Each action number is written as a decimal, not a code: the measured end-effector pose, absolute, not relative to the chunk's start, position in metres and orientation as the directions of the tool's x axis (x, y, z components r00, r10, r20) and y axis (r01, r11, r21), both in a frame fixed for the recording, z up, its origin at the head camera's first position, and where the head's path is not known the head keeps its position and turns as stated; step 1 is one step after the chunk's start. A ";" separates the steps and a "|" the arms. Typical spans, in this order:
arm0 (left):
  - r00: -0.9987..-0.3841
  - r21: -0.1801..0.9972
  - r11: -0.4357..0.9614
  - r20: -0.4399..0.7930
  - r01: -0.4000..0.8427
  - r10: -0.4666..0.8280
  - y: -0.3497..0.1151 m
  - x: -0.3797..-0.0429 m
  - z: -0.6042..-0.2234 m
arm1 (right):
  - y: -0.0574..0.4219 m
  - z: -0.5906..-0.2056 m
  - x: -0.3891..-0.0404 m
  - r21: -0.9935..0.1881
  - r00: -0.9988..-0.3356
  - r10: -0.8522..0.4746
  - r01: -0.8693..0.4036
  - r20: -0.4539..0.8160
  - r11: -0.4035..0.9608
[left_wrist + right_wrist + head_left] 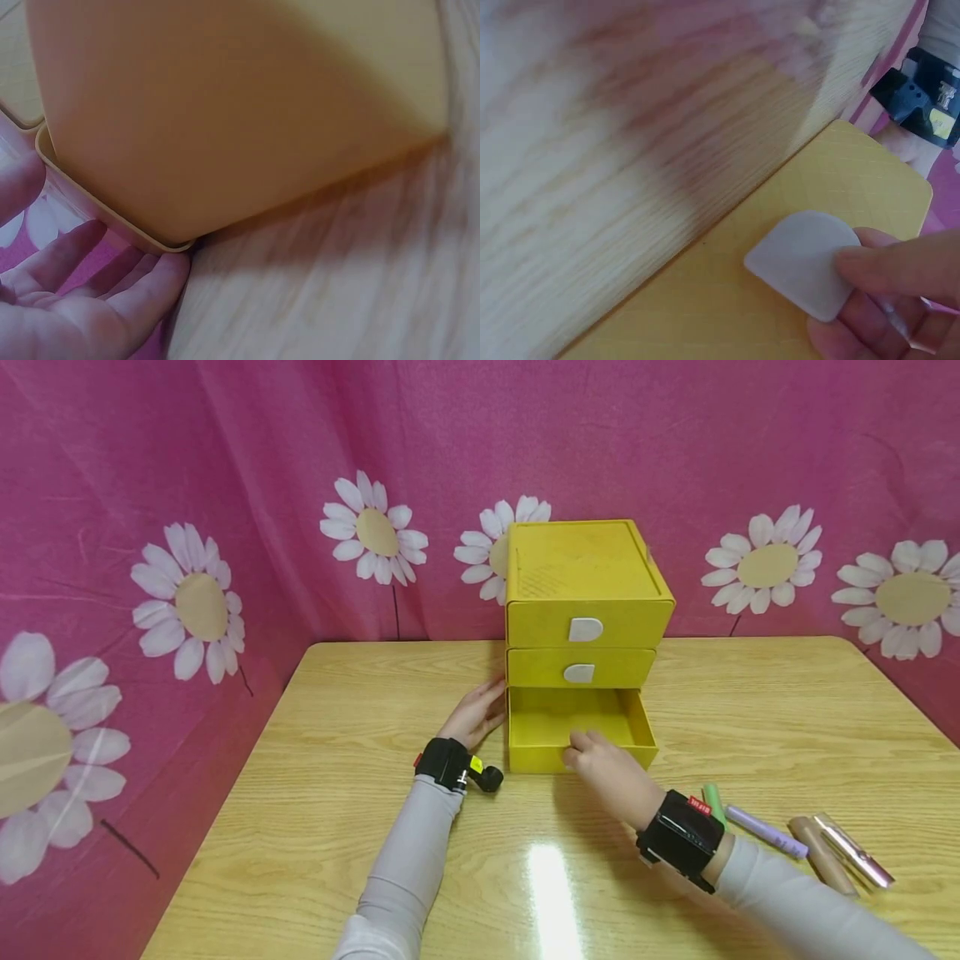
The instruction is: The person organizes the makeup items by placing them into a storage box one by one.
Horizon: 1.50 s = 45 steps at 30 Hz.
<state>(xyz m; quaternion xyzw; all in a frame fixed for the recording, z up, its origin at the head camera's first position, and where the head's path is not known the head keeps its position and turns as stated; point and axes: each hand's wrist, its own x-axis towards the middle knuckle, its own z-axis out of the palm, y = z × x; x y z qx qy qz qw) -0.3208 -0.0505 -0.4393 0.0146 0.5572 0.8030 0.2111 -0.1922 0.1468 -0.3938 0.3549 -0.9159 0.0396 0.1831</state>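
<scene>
From gray sleeve (810, 902), pinching white handle (802, 259) in right grip (611, 777), maybe to guide drawer (536, 760). With loose left grip (474, 714), touching yellow box (585, 560), maybe to steady it.

the drawer unit (588, 560) stands toward the back of the table (300, 827), before the curtain (450, 410), with its bottom drawer (536, 760) jutting toward you beneath the two upper drawers (551, 664). your left hand (476, 714) is against the unit's left side, and your right hand (611, 777) is before the bottom drawer, with the handle (802, 259) in its grasp. nearer you and right of the unit, four tubes (767, 832) lie on the table near your right wristband (680, 835).
</scene>
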 end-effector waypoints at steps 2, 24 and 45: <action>-0.911 0.902 -0.289 -0.211 -0.321 0.353 -0.050 -0.321 -0.439 | 0.147 -0.394 -0.190 0.058 -0.685 -0.633 -0.661 0.360 0.749; -0.914 0.898 -0.306 -0.203 -0.317 0.351 -0.050 -0.319 -0.439 | 0.143 -0.391 -0.155 0.067 -0.661 -0.675 -0.696 0.328 0.715; -0.918 0.898 -0.316 -0.192 -0.308 0.347 -0.050 -0.317 -0.437 | 0.140 -0.391 -0.139 0.067 -0.655 -0.673 -0.698 0.344 0.713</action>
